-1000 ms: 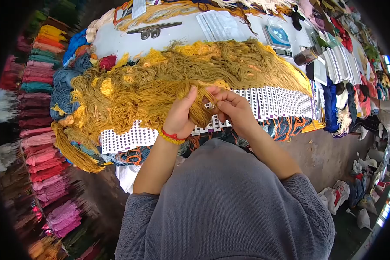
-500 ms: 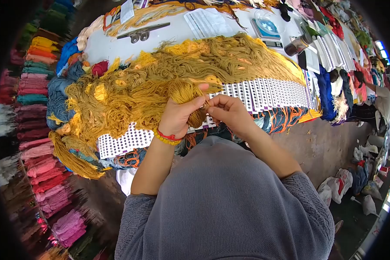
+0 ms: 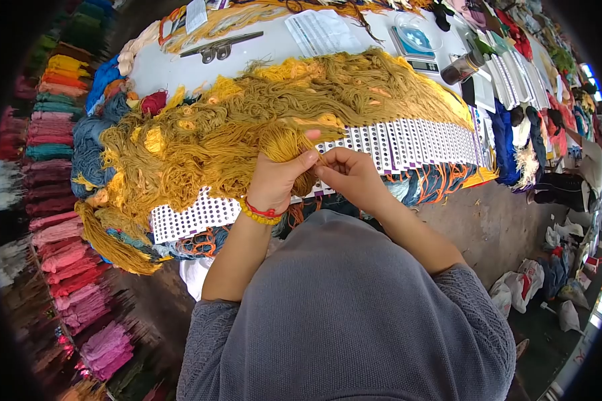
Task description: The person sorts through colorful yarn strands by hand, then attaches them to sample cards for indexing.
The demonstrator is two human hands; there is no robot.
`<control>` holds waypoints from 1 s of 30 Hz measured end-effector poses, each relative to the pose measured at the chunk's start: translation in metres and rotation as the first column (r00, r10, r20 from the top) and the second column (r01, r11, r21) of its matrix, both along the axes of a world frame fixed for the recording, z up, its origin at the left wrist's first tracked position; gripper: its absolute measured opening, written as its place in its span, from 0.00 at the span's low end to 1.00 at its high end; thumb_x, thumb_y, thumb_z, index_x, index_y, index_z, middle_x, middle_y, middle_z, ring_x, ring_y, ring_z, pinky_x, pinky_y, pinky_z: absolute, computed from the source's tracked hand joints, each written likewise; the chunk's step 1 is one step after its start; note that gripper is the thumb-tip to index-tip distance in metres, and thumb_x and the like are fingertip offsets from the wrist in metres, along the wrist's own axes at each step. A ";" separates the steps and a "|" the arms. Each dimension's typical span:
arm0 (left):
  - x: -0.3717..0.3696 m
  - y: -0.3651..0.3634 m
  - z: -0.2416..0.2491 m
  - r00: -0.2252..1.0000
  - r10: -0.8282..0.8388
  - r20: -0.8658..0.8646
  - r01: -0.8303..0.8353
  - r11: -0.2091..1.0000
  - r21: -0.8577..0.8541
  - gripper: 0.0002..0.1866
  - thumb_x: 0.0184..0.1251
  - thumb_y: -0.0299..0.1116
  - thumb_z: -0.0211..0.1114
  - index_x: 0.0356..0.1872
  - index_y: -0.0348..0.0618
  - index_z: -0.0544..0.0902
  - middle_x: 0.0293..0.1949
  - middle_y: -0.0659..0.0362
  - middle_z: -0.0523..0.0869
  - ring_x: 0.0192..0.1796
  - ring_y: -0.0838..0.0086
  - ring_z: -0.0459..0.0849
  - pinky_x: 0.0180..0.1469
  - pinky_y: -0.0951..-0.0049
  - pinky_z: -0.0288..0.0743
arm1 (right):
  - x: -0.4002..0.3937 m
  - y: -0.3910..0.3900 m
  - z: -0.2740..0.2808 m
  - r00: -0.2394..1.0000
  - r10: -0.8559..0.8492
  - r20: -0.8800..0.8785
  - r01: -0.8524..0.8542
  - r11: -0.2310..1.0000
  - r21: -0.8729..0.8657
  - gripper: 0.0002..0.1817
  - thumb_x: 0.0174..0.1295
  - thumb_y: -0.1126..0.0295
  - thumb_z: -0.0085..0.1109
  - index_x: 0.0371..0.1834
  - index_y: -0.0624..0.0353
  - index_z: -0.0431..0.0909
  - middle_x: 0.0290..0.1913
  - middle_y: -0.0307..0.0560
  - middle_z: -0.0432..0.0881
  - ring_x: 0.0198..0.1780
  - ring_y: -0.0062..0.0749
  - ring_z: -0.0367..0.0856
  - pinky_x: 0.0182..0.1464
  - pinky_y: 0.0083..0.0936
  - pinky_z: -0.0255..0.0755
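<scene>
My left hand (image 3: 277,179), with red and yellow bracelets at the wrist, is wrapped round a bundle of golden-yellow yarn (image 3: 281,142). Close against its right side, my right hand (image 3: 348,175) pinches thin strands of the same yarn between thumb and fingers. Beneath and beyond both hands spreads a wide heap of olive and gold yarn (image 3: 214,157). Its strands run to a row of white cards with dark holes (image 3: 408,144). Another such card (image 3: 194,217) lies at the near left edge.
On the table (image 3: 160,70) lie a dark metal clamp (image 3: 222,49), paper sheets (image 3: 321,32), a scale (image 3: 415,43) and a dark jar (image 3: 461,68). Coloured yarn skeins (image 3: 67,247) hang at the left. Another person (image 3: 585,167) is at the far right, near plastic bags (image 3: 518,287).
My right hand has shifted slightly left, nearer the bundle. My left hand keeps its hold. At the far right, the other person has moved a little.
</scene>
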State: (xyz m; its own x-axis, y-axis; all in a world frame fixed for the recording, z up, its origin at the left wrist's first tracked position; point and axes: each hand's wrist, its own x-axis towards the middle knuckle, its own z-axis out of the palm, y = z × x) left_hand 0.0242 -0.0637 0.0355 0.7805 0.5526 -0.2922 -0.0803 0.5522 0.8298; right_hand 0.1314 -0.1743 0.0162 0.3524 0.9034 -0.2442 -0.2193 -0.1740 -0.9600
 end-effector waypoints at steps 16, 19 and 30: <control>-0.006 0.006 0.005 0.995 -0.042 -0.093 0.028 0.988 -0.151 0.20 0.66 0.45 0.49 0.44 0.36 0.76 0.36 0.57 0.80 0.32 0.76 0.78 0.32 0.76 0.73 | 0.006 0.007 0.010 0.790 -0.008 -0.613 0.112 0.985 0.132 0.11 0.62 0.64 0.46 0.38 0.59 0.72 0.13 0.31 0.61 0.13 0.14 0.54 0.15 0.14 0.48; -0.008 0.007 0.005 0.995 -0.053 -0.086 0.038 0.985 -0.170 0.24 0.67 0.48 0.46 0.46 0.35 0.75 0.41 0.56 0.79 0.36 0.75 0.78 0.34 0.75 0.75 | -0.005 0.013 0.017 0.900 -0.128 -0.416 0.160 0.986 0.043 0.10 0.60 0.68 0.50 0.40 0.62 0.72 0.18 0.33 0.69 0.13 0.12 0.56 0.15 0.11 0.50; -0.010 0.008 0.009 0.999 -0.041 -0.022 0.036 0.979 -0.199 0.27 0.68 0.50 0.42 0.50 0.32 0.72 0.45 0.54 0.77 0.43 0.75 0.77 0.40 0.75 0.73 | -0.014 0.019 0.014 0.956 -0.167 -0.243 0.162 0.986 -0.041 0.07 0.58 0.70 0.54 0.36 0.62 0.75 0.29 0.36 0.79 0.18 0.10 0.65 0.17 0.08 0.54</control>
